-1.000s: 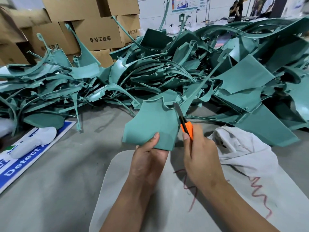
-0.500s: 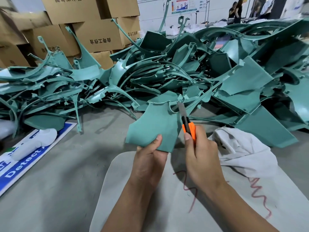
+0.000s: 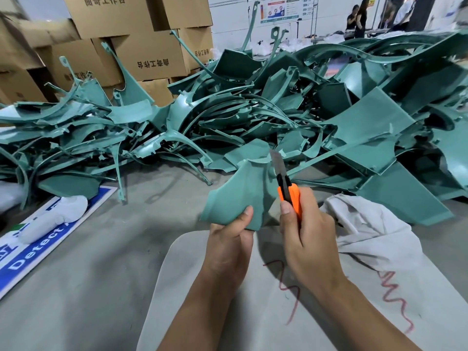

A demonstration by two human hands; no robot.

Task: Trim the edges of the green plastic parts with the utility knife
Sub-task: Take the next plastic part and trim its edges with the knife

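My left hand (image 3: pixel 229 239) grips the near edge of a curved green plastic part (image 3: pixel 243 191), thumb on top, holding it up over the table. My right hand (image 3: pixel 307 234) grips an orange utility knife (image 3: pixel 287 188) with its blade extended upward. The blade lies against the right edge of the held part, near its top. A big heap of green plastic parts (image 3: pixel 278 110) fills the table behind.
A white cloth (image 3: pixel 362 224) lies to the right of my hands. A pale mat with red scribbles (image 3: pixel 253 312) is under my arms. A blue sign (image 3: pixel 30 252) and a white bundle (image 3: pixel 53 219) lie at left. Cardboard boxes (image 3: pixel 149 57) stand behind.
The knife blade has slid up along the right edge of the held part. Both hands and the part have shifted slightly right.
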